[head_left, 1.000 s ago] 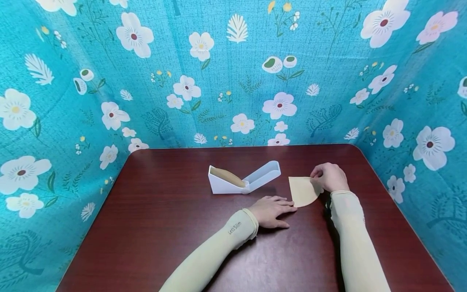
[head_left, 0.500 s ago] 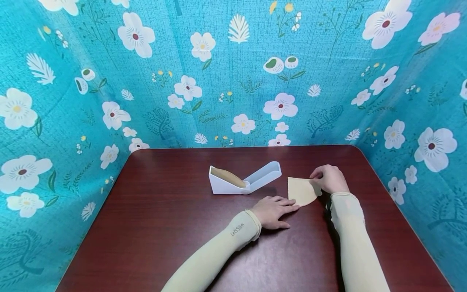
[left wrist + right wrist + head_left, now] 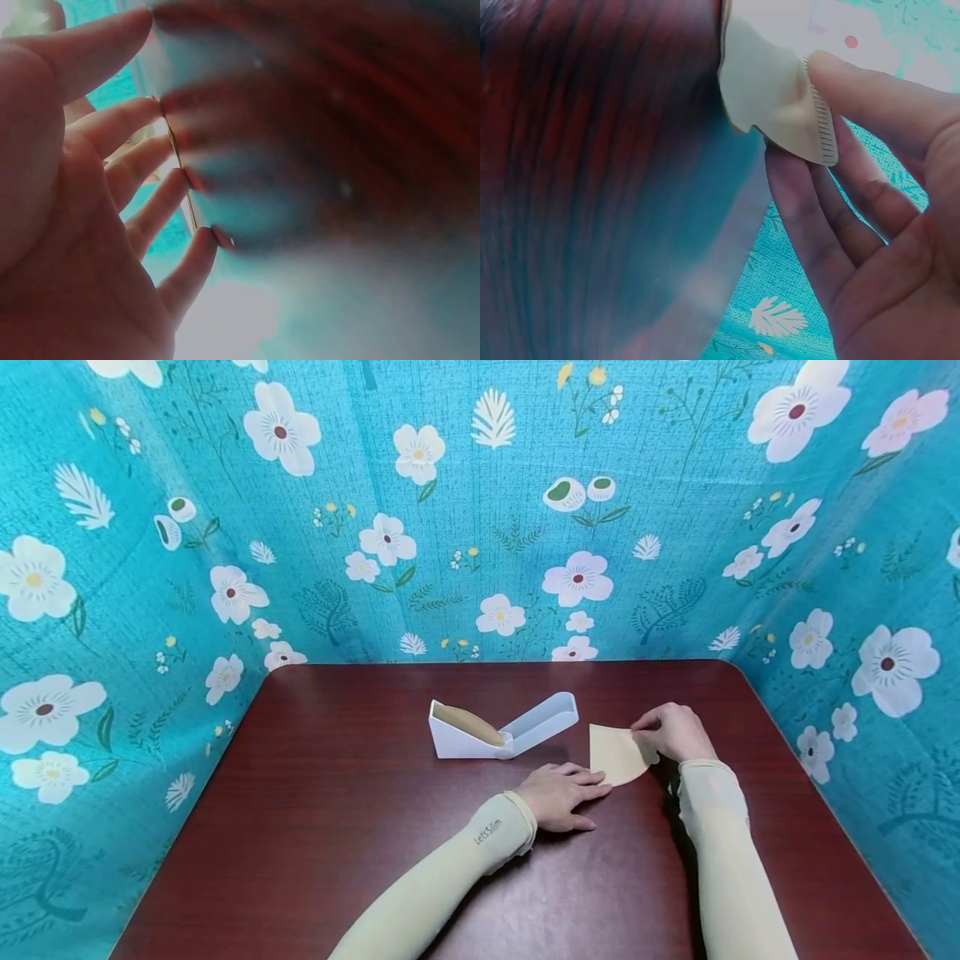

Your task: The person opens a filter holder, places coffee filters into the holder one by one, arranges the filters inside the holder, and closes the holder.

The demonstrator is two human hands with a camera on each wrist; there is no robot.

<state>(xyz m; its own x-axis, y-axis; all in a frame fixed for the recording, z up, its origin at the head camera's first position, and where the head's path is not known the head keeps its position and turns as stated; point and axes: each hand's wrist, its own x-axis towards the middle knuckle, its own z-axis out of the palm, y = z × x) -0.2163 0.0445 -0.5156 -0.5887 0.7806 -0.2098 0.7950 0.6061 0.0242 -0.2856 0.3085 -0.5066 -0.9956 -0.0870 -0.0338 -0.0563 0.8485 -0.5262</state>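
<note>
A pale coffee filter (image 3: 615,755) with a rounded edge lies on the table between my hands. My left hand (image 3: 553,795) rests palm down, its spread fingertips on the filter's near left corner. In the left wrist view, its fingers (image 3: 142,176) reach out fairly straight to the filter's thin edge. My right hand (image 3: 678,732) pinches the filter's far right side between thumb and fingers. Up close in the right wrist view, the filter (image 3: 769,86) bends at a ridged, crimped seam, with the right thumb (image 3: 862,86) pressing beside it.
A white box (image 3: 467,745) stands behind the left hand, its hinged lid (image 3: 542,724) tipped open to the right. Brown paper filters (image 3: 471,725) stand inside it. The dark red wooden table (image 3: 337,827) ends at a blue flowered curtain (image 3: 465,568).
The right hand and the filter have shifted slightly to the left. The left hand stays nearly in place on the filter's corner, and the box has not moved.
</note>
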